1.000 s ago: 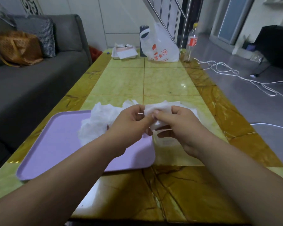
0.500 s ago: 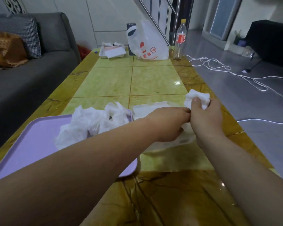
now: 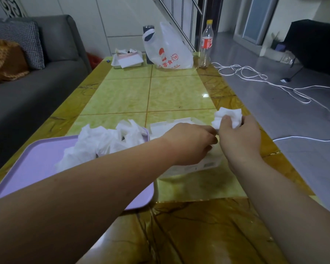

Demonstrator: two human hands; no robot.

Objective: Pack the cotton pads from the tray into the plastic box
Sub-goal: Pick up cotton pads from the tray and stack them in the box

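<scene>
A purple tray [image 3: 36,168] lies at the near left of the table and carries a crumpled heap of white cotton pads [image 3: 95,143]. Right of it stands the clear plastic box [image 3: 179,123], partly hidden under my hands. My right hand [image 3: 240,138] pinches one white cotton pad [image 3: 229,115] between thumb and fingers, holding it above the box's far right corner. My left hand [image 3: 191,141] reaches across over the box with curled fingers, and its fingertips meet my right hand just below the pad. What those fingertips hold is hidden.
At the table's far end stand a white plastic bag [image 3: 168,52], a clear bottle [image 3: 206,44], a dark cup behind the bag and a small white tray of papers [image 3: 127,60]. A grey sofa [image 3: 36,82] runs along the left. White cable [image 3: 274,86] lies on the floor at right.
Both hands have carried the pad from in front of me to the right, over the box's far right corner. Over the last half second they have barely moved.
</scene>
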